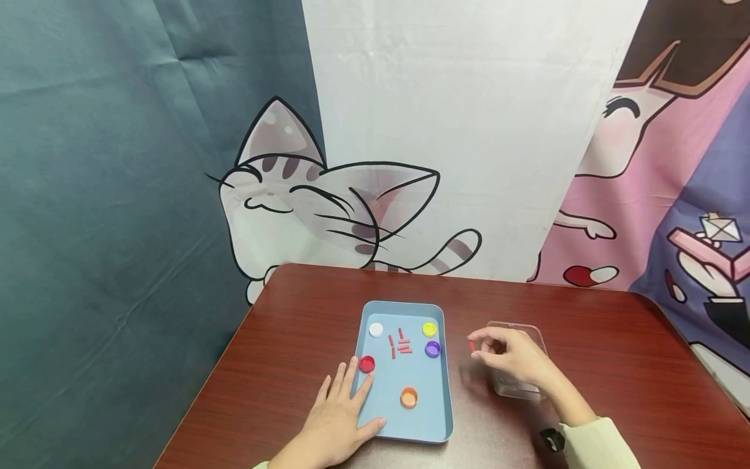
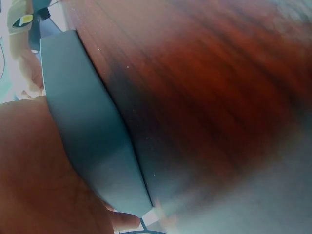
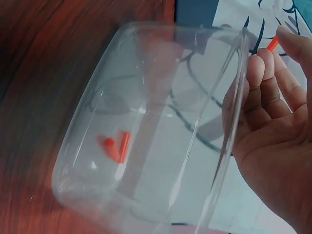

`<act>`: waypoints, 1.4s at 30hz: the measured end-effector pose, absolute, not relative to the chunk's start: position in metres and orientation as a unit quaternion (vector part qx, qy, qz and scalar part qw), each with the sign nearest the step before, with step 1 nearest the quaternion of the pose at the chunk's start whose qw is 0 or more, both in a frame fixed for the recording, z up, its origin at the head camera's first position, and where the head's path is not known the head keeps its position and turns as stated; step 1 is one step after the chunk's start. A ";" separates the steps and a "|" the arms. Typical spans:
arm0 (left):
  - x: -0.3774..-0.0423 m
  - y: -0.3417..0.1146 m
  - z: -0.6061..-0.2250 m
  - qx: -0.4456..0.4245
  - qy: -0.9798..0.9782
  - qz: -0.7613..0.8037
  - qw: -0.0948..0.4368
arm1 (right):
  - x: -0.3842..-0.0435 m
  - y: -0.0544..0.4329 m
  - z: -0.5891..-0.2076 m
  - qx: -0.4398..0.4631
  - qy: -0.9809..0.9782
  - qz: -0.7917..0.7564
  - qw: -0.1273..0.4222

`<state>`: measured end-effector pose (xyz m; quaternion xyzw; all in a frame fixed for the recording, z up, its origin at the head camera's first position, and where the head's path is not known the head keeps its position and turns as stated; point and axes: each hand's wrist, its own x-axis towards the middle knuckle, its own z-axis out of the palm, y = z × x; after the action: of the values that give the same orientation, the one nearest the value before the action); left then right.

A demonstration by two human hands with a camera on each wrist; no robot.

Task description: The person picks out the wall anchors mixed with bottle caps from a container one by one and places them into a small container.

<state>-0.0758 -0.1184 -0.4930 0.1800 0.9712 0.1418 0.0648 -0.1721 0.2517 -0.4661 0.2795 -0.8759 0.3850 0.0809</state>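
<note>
Hands inspected: left hand [image 1: 338, 420] spread along the left rim of the blue tray [image 1: 389, 413]; right hand [image 1: 512, 355] pinching a red stick [image 1: 471, 346] between thumb and fingertips, beside the clear box [image 1: 515, 393]. Loose red sticks [image 1: 404, 341] lie in the tray's far half. Desk [image 1: 281, 332] is reddish-brown, wood-grained, glossy, its far corners rounded. Behind it hangs creased printed cloth [image 1: 117, 195]: grey-green at left, white centrally with a cartoon cat [image 1: 263, 195], pink and blue at right.

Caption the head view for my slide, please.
Right hand pinches a red stick near a clear box while the left hand touches a blue tray.
</note>
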 end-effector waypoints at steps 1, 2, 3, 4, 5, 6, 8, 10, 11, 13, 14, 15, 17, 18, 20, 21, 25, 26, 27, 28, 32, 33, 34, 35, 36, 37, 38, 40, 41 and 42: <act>-0.076 -0.118 -0.493 0.180 0.971 0.142 0.065 | -0.172 0.254 -0.466 0.280 -0.875 0.387 0.083; -0.076 -0.118 -0.493 0.180 0.971 0.141 0.064 | -0.171 0.256 -0.467 0.280 -0.874 0.389 0.082; -0.076 -0.118 -0.493 0.181 0.971 0.141 0.063 | -0.171 0.258 -0.467 0.280 -0.873 0.391 0.082; -0.076 -0.118 -0.493 0.181 0.971 0.141 0.062 | -0.171 0.259 -0.468 0.281 -0.872 0.394 0.081; -0.076 -0.118 -0.493 0.181 0.971 0.140 0.062 | -0.170 0.261 -0.469 0.280 -0.870 0.398 0.078; -0.076 -0.119 -0.493 0.181 0.971 0.140 0.061 | -0.170 0.263 -0.469 0.280 -0.868 0.403 0.077; -0.076 -0.119 -0.493 0.181 0.972 0.139 0.062 | -0.169 0.266 -0.471 0.278 -0.867 0.407 0.075; -0.076 -0.119 -0.494 0.181 0.971 0.139 0.062 | -0.168 0.269 -0.472 0.274 -0.865 0.414 0.072; -0.076 -0.119 -0.494 0.181 0.972 0.139 0.062 | -0.167 0.271 -0.472 0.271 -0.865 0.417 0.070; -0.076 -0.119 -0.495 0.182 0.972 0.139 0.062 | -0.166 0.273 -0.472 0.264 -0.868 0.416 0.068; -0.076 -0.119 -0.495 0.182 0.972 0.139 0.061 | -0.165 0.275 -0.472 0.258 -0.870 0.415 0.066; -0.076 -0.119 -0.495 0.182 0.972 0.139 0.060 | -0.164 0.276 -0.472 0.253 -0.872 0.414 0.065; -0.076 -0.119 -0.495 0.183 0.972 0.138 0.059 | -0.163 0.280 -0.472 0.242 -0.878 0.407 0.063; -0.076 -0.119 -0.495 0.183 0.972 0.138 0.058 | -0.162 0.281 -0.473 0.236 -0.882 0.404 0.062; -0.076 -0.119 -0.495 0.183 0.972 0.138 0.058 | -0.161 0.285 -0.473 0.226 -0.885 0.402 0.059; -0.076 -0.119 -0.495 0.183 0.972 0.138 0.059 | -0.161 0.286 -0.474 0.224 -0.886 0.402 0.058; -0.076 -0.119 -0.495 0.182 0.971 0.142 0.063 | -0.161 0.292 -0.476 0.220 -0.885 0.406 0.058; -0.076 -0.119 -0.495 0.182 0.971 0.143 0.064 | -0.160 0.293 -0.476 0.221 -0.885 0.406 0.060; -0.076 -0.119 -0.494 0.181 0.971 0.145 0.065 | -0.161 0.295 -0.477 0.220 -0.885 0.406 0.061; -0.076 -0.119 -0.494 0.181 0.970 0.146 0.066 | -0.161 0.296 -0.477 0.220 -0.885 0.406 0.062; -0.076 -0.119 -0.494 0.181 0.970 0.147 0.065 | -0.162 0.299 -0.478 0.211 -0.887 0.405 0.066; -0.076 -0.119 -0.493 0.181 0.970 0.146 0.065 | -0.162 0.300 -0.478 0.208 -0.888 0.405 0.066; -0.076 -0.119 -0.493 0.181 0.970 0.146 0.064 | -0.162 0.300 -0.478 0.205 -0.889 0.404 0.067; -0.075 -0.119 -0.493 0.181 0.971 0.145 0.064 | -0.162 0.301 -0.478 0.203 -0.890 0.403 0.067; -0.075 -0.119 -0.493 0.181 0.971 0.145 0.063 | -0.162 0.301 -0.478 0.202 -0.890 0.403 0.066; -0.075 -0.119 -0.493 0.181 0.971 0.146 0.063 | -0.162 0.302 -0.477 0.200 -0.891 0.403 0.065; -0.075 -0.119 -0.493 0.181 0.971 0.146 0.062 | -0.162 0.302 -0.477 0.199 -0.890 0.404 0.064; -0.075 -0.119 -0.493 0.181 0.971 0.146 0.060 | -0.163 0.303 -0.476 0.198 -0.889 0.408 0.059; -0.075 -0.119 -0.493 0.180 0.971 0.147 0.059 | -0.163 0.303 -0.476 0.197 -0.888 0.411 0.055; -0.075 -0.119 -0.493 0.180 0.971 0.147 0.059 | -0.163 0.304 -0.476 0.196 -0.888 0.412 0.052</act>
<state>-0.0751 -0.1188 -0.4933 0.1799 0.9709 0.1466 0.0589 -0.1632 0.3039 -0.4758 0.1963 -0.8881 0.4124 0.0525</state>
